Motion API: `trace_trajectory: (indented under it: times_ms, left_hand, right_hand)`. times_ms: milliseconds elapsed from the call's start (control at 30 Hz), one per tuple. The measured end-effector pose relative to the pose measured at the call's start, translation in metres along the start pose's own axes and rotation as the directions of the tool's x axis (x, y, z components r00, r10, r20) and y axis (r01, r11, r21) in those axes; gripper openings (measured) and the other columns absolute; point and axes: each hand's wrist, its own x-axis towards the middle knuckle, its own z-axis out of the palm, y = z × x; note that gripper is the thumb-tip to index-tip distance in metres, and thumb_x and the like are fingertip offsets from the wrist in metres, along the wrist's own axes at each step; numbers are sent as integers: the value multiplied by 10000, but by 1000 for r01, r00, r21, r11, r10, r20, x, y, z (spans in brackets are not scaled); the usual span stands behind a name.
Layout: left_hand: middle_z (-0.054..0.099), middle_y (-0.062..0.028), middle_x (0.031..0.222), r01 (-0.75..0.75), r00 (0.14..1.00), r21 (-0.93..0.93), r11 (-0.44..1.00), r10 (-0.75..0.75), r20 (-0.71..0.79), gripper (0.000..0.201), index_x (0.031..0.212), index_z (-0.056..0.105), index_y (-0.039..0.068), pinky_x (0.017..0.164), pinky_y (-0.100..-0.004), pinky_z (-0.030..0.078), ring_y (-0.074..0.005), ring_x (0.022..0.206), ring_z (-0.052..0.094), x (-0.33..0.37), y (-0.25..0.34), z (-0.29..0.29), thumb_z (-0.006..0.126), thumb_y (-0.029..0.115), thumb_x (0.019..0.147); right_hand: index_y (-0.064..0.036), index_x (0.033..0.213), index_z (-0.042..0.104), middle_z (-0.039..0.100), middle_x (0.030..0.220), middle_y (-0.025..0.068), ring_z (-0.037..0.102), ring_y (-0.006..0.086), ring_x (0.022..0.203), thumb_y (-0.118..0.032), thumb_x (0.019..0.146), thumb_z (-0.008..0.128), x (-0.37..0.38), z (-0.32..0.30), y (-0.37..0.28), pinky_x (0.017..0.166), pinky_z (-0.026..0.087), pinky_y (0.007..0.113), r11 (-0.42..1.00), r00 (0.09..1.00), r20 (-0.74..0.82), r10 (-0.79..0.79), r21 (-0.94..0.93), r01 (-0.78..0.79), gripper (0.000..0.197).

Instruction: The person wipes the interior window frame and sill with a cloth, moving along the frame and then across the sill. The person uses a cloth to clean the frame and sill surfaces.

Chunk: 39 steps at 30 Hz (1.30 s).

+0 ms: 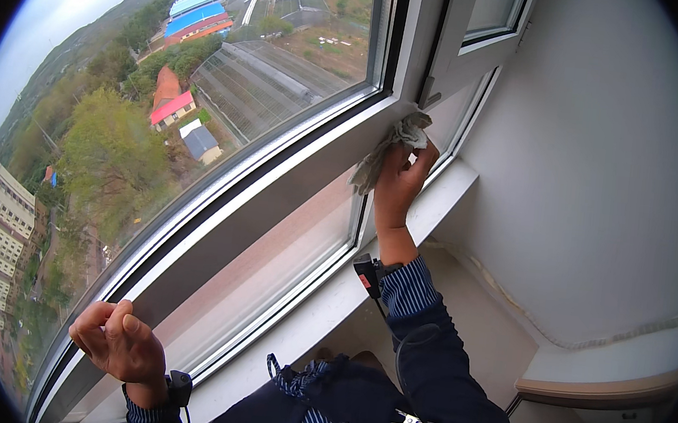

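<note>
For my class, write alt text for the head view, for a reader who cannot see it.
A right hand holds a crumpled grey cloth at a white window frame. The left hand, its fingers curled, is by the frame's lower left. Outside, trees and buildings lie below.

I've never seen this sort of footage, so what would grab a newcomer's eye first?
Probably the bright blue roof far below, through the glass at upper left. Then the greyish cloth in the right hand, by the window frame above centre. The left hand shows at lower left, fingers curled.
</note>
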Motion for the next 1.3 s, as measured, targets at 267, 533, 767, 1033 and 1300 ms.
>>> trace_trajectory:
  times_ms: [267,533,767,1033,1300]
  left_hand:
    - [563,-87,885,16,1000,66,998,-17,21,314,869,673,46,800,-383,425,-246,865,543,-2,4,3,516,217,1081]
    - [550,-112,895,109,994,31,994,-110,12,226,866,644,34,807,-397,418,-263,871,528,16,36,8,545,146,1036]
    - [589,-96,981,22,989,-127,992,-3,147,94,896,661,75,874,-411,431,-278,959,545,75,125,53,657,145,958]
    - [585,-101,1031,28,995,-271,962,-1,98,129,998,667,77,848,-412,451,-271,935,555,135,211,128,704,35,881]
    - [536,-74,949,54,999,-86,995,-54,0,69,952,658,87,790,-394,411,-255,882,526,152,240,163,708,92,904]
  right_hand:
    - [42,1269,480,498,1251,329,509,498,1181,-224,1080,443,-131,-22,159,1017,423,571,734,838,-213,503,-406,-544,328]
    - [-37,1458,402,542,1357,262,667,424,1113,-275,1039,515,-190,-65,285,738,627,560,-30,-33,34,999,-68,-997,494]
    - [7,1261,495,649,1037,138,693,271,821,-144,997,598,-115,-55,198,577,562,466,-29,2,154,988,197,-980,321]
    - [-22,1231,524,588,1098,78,554,148,952,-108,1064,553,99,-114,38,843,502,333,882,947,208,247,357,-308,190]
    - [-95,1227,620,528,1240,143,531,358,1131,-44,856,698,173,-40,-24,1000,453,460,824,739,372,-562,175,539,383]
